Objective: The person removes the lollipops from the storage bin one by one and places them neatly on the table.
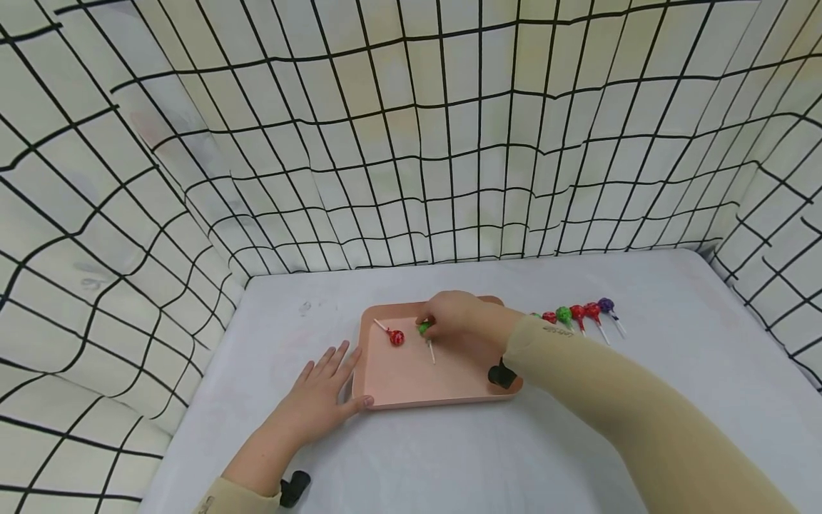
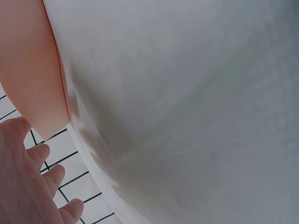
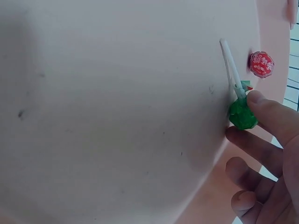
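In the pink tray (image 1: 411, 392), my right hand (image 1: 452, 314) pinches a green lollipop (image 1: 424, 328) between thumb and forefinger, its white stick pointing toward the tray's front. The right wrist view shows the thumb at the neck of the green wrapper (image 3: 243, 114), with the other fingers loosely bent below. A red lollipop (image 1: 396, 338) lies to the left inside the same tray, stick toward the back left corner. My left hand (image 1: 321, 400) rests with fingers spread at the tray's left side, thumb at its front left corner.
Right of the tray, a row of lollipops lies on the white table (image 1: 424, 457): a green one (image 1: 564, 314), red ones (image 1: 592, 311) and a purple one (image 1: 606, 305) at the end. My right forearm partly covers the row. Black wire grid (image 1: 417, 143) surrounds the table's back and sides.
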Motion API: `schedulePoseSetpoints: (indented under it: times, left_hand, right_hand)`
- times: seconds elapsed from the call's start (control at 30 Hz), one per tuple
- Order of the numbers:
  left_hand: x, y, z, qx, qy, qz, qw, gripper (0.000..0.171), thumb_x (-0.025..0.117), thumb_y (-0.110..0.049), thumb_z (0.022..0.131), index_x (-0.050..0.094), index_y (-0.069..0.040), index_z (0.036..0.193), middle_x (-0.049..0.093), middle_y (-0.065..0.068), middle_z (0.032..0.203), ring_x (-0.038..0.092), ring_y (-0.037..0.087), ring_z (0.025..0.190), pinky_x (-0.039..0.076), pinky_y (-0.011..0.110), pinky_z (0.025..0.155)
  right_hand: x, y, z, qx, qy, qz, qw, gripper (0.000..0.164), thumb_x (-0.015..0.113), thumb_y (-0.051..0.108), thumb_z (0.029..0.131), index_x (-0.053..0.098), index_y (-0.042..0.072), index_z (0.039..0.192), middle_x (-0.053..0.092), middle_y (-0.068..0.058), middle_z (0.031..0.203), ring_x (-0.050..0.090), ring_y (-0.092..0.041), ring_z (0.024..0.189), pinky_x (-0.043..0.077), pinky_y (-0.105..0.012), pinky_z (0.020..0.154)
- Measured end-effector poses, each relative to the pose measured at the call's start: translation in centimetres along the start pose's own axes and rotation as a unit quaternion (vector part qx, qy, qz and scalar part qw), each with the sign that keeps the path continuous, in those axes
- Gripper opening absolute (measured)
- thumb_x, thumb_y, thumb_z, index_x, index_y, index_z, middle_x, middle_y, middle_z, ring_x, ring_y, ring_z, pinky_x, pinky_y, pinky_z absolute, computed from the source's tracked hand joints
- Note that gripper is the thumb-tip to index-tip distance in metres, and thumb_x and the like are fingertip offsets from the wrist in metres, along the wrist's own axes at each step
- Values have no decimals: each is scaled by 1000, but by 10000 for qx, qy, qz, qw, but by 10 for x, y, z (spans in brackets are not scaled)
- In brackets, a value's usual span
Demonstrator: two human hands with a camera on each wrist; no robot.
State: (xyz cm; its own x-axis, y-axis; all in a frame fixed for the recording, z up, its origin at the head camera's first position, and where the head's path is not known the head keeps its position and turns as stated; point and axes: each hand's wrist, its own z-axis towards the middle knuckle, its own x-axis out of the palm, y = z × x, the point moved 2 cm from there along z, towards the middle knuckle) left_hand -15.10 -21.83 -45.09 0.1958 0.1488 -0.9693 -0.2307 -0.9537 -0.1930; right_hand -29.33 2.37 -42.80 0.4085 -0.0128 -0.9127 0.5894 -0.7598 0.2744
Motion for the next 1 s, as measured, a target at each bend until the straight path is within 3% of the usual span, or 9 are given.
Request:
schedulePoseSetpoints:
  times: [0.33, 0.57, 0.73, 1.0]
  left_hand:
    - [1, 0, 1, -38, 13, 5, 10000, 94, 58, -68, 87, 22, -19, 159, 15, 8, 165, 15, 36, 150, 12, 62, 118]
    - [0, -1, 0, -23, 15, -39, 10000, 94, 59, -67, 87, 23, -18, 159, 16, 9, 165, 15, 36, 150, 12, 62, 118]
    - [-2, -2, -2, -25, 19, -58, 10000, 94, 59, -66, 88, 23, -18, 159, 16, 10, 165, 15, 36, 150, 12, 62, 118]
    - [-6, -4, -3, 9, -1, -43, 10000, 92, 58, -66, 88, 24, -18, 159, 17, 10, 165, 16, 37, 150, 12, 62, 118]
  right_hand:
    - [1, -8, -2, -93, -58, 603, 9981, 28, 73, 25, 92, 74, 18, 119, 70, 6, 110, 60, -10, 97, 50, -30, 95]
    - [-4, -9, -10, 321, -75, 952, 9949, 28, 75, 23, 89, 76, 24, 117, 70, 10, 109, 59, -9, 102, 48, -31, 98]
    - [-6, -11, -13, 373, -106, 1103, 9931, 30, 76, 23, 88, 75, 23, 118, 70, 10, 108, 59, -10, 102, 49, -32, 97]
    - [-12, -25, -19, 232, -318, 1309, 9906, 33, 79, 23, 86, 75, 21, 118, 72, 11, 106, 61, -9, 100, 48, -32, 98]
